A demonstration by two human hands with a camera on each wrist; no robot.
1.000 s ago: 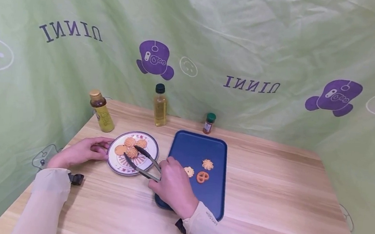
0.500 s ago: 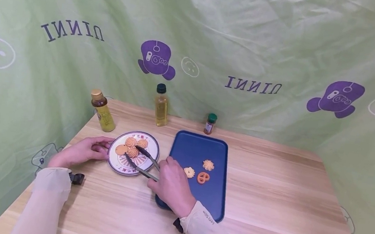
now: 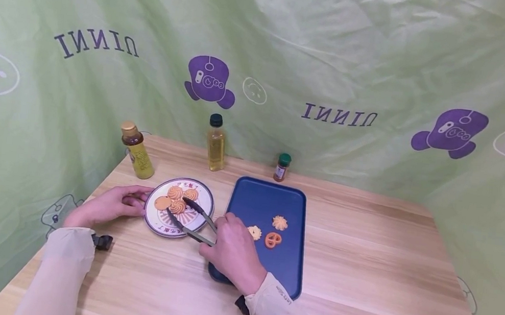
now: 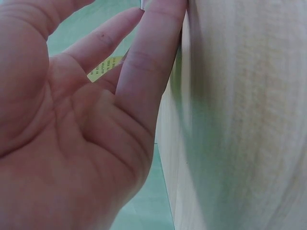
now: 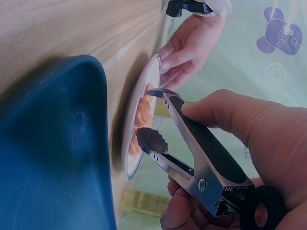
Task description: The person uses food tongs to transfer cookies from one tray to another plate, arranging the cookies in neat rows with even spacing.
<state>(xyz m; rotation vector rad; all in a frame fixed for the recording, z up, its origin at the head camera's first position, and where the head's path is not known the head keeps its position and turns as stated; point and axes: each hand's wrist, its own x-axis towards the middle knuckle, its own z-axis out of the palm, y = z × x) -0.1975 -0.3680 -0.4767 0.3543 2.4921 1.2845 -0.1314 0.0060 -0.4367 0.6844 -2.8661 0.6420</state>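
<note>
A white plate with a dark rim carries swirled cookies and a flat round cookie. My left hand lies at its left edge, fingertips touching the rim; in the left wrist view its fingers look nearly straight. My right hand grips a pair of metal tongs with black grips, thumb on one arm. The tongs' spread tips straddle the swirled cookie nearest the plate's middle, seen also in the right wrist view.
Right of the plate lies a blue tray with a flower-shaped cookie, a pretzel and a ring cookie partly behind my hand. Behind stand a gold-capped bottle, an oil bottle and a green-capped spice jar.
Hands, tongs, plate and cookies keep practically the same places; only a slight shift of the head view shows.
</note>
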